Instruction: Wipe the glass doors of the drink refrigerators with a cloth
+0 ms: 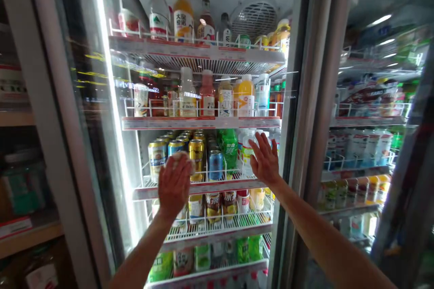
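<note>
A glass door [98, 153] stands in front of a lit drinks fridge. My left hand [173, 185] is raised before its lower middle, fingers up, with a pale crumpled cloth [186, 158] under the fingertips; most of the cloth is hidden by the hand. Spread fingers mark my right hand [266, 160], which holds nothing and lies against or very near the glass on the right. Behind the glass, gold beer cans [196, 156] and a blue can [215, 165] show between the hands. A green bottle [228, 146] stands left of my right hand.
Several wire shelves [203, 123] carry bottles and cans behind the glass. A metal door frame [310, 99] runs upright on the right, with another stocked fridge [362, 144] beyond it. Wooden shelves [30, 235] with jars stand at the left.
</note>
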Available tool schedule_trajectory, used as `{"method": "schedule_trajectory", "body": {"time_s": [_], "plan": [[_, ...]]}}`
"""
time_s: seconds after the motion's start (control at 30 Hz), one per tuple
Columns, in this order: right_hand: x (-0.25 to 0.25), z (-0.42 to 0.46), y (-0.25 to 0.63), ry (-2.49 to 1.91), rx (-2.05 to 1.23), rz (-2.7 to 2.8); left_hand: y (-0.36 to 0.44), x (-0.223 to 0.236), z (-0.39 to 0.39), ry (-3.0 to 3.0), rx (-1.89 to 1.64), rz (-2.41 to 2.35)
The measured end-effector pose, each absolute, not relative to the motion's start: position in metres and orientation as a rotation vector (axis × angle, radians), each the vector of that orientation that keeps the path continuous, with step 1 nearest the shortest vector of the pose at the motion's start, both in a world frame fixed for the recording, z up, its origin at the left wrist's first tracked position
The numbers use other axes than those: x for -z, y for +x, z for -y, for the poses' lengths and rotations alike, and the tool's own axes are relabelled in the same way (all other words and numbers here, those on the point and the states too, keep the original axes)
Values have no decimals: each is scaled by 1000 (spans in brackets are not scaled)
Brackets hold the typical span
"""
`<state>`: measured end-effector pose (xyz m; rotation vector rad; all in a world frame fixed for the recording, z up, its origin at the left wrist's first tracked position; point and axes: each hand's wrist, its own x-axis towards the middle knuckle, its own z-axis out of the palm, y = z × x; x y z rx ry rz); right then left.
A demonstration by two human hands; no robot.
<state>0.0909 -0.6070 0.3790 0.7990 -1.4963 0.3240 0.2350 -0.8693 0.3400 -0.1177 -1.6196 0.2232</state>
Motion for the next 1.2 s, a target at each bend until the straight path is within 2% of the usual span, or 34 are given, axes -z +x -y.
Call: {"method": "schedule_trajectory", "body": {"time_s": [0.13, 0.23, 0.37, 0.5, 0.6, 0.67, 0.87, 0.93, 1.0, 1.1, 1.2], "plan": [[-379, 609, 94, 793, -338, 1504, 258, -351, 923, 215, -62, 1413], [-380, 609, 95, 793, -337, 1471, 241, -350, 884, 32, -108, 1474], [-380, 606, 91, 821, -310, 1442, 217, -319, 825, -439, -314, 1733], [-379, 606, 89, 818, -324, 1448, 249, -306, 878, -198, -258, 1733], [-378, 609, 91, 800, -352, 1457, 273, -328, 933, 196, -90, 1475], [-377, 610, 92, 786, -361, 1464, 269, -347, 934, 270, -14, 1369], [-376, 608, 89, 780, -391, 1409, 205, -354, 812, -347, -273, 1690], [-375, 608, 87, 725, -443, 1390, 202, -353, 804, -529, -404, 1759], [-374, 608, 85, 682, -478, 1386, 214, -362, 829, -509, -419, 1739], [-374, 611, 85, 681, -470, 1391, 236, -399, 887, -131, -203, 1550], [-374, 612, 85, 680, -462, 1395, 233, -428, 894, 71, -40, 1338]]}}
